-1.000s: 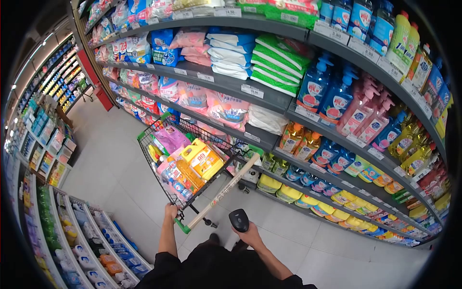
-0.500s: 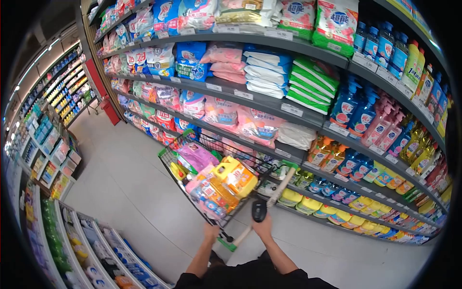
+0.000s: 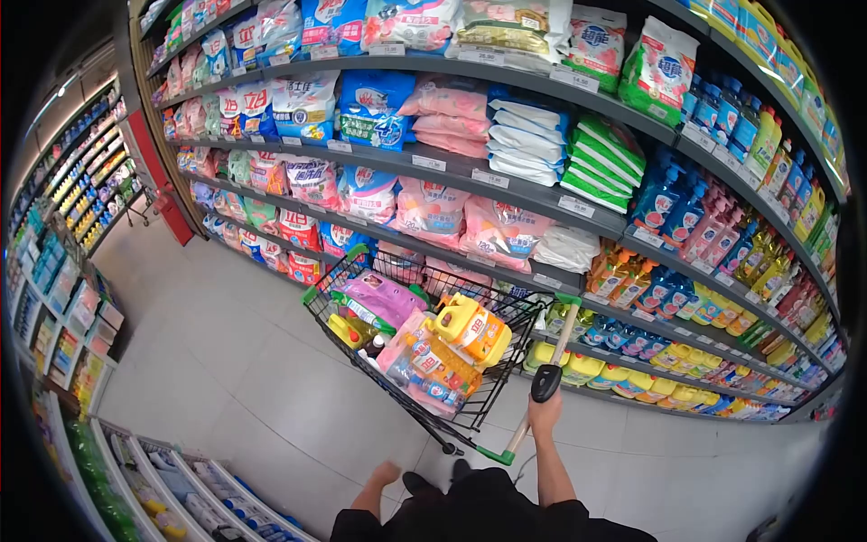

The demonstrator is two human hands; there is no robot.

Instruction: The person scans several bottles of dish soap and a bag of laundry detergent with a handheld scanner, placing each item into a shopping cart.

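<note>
My right hand (image 3: 544,412) is closed around the pale handle bar (image 3: 567,336) of a shopping cart (image 3: 417,405), just below a black scanner-like unit (image 3: 545,383) fixed on the bar. Beside the cart's near corner, my left hand (image 3: 386,472) hangs in the air, apart from the cart; its fingers are too blurred to read. Inside the basket lie a purple pack (image 3: 384,300), a yellow and orange jug (image 3: 473,331), a large bottle of orange liquid (image 3: 442,366), a pink bag (image 3: 404,345) and a yellow-capped bottle (image 3: 344,331).
Tall shelves (image 3: 424,163) of detergent bags and bottles run along the far side and right, close to the cart. Lower shelves (image 3: 172,470) stand at the lower left. Grey floor (image 3: 235,361) lies between them. A red bin-like box (image 3: 173,217) stands at the aisle's end.
My left hand has let go of the cart's near side and dropped lower. The cart has turned and shifted right in view, with my right hand still on its handle.
</note>
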